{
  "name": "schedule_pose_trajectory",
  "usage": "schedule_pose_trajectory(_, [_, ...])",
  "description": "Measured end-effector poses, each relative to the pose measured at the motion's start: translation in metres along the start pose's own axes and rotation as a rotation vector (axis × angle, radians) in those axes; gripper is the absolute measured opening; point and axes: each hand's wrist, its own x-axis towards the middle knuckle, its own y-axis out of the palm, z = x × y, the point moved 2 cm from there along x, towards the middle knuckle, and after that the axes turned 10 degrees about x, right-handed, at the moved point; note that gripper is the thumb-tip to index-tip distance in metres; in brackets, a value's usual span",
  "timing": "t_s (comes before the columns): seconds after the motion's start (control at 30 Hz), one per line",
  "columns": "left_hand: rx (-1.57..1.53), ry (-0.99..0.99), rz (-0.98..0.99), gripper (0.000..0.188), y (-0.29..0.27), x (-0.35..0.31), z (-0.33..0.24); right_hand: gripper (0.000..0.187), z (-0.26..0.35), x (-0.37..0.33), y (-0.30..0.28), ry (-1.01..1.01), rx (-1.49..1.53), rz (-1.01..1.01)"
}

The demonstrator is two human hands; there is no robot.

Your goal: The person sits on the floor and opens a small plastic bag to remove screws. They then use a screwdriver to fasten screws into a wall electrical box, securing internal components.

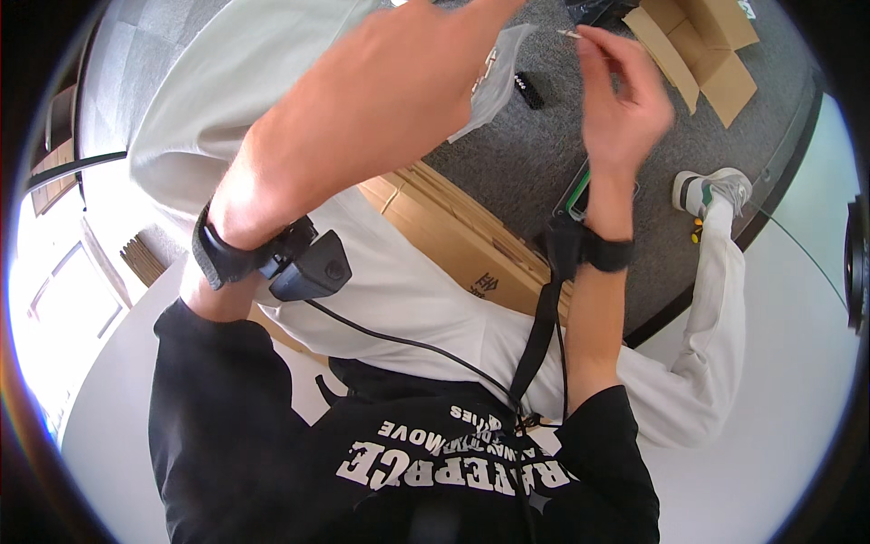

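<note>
My left hand (pixel 417 68) is high in the view, back of the hand up, with most of its fingers hidden or cut off by the upper edge. A clear plastic bag (pixel 503 82) with small pale pieces in it comes out from under its palm side and looks gripped there. To the right, my right hand (pixel 630 104) is raised and pinches a small whitish piece (pixel 569 34) between thumb and forefinger; its exact kind is too small to tell. On the carpet between the hands sits a small black block (pixel 527 91) with white dots.
An open cardboard box (pixel 698 54) stands at the far right beside a black plastic bag (pixel 600 9). Flattened cardboard (pixel 453 231) lies under my legs. A green-edged dark device (pixel 575 192) is partly behind my right wrist. My shoe (pixel 711 190) is at right; a cable (pixel 408 343) crosses my lap.
</note>
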Motion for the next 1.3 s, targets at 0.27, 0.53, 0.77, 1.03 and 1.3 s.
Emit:
schedule_pose_trajectory(0.27, [-0.059, 0.082, -0.003, 0.060, -0.001, 0.002, -0.014, 0.018, 0.093, 0.024, -0.004, -0.105, 0.086, 0.315])
schedule_pose_trajectory(0.53, [-0.092, 0.022, 0.117, 0.059, 0.003, 0.005, -0.020, 0.013, 0.094, 0.028, -0.022, -0.068, -0.012, 0.413])
schedule_pose_trajectory(0.77, [-0.083, 0.032, -0.083, 0.057, 0.004, 0.004, -0.006, 0.011, 0.051, 0.022, -0.032, 0.170, -0.031, 0.339])
schedule_pose_trajectory(1.03, [0.013, -0.173, 0.023, 0.056, -0.005, 0.000, -0.003, 0.015, -0.087, -0.064, -0.014, 0.585, -0.368, 0.420])
schedule_pose_trajectory(1.3, [-0.001, -0.166, 0.087, 0.056, 0.008, -0.010, 0.008, 0.017, -0.117, -0.102, 0.007, 0.600, -0.505, 0.399])
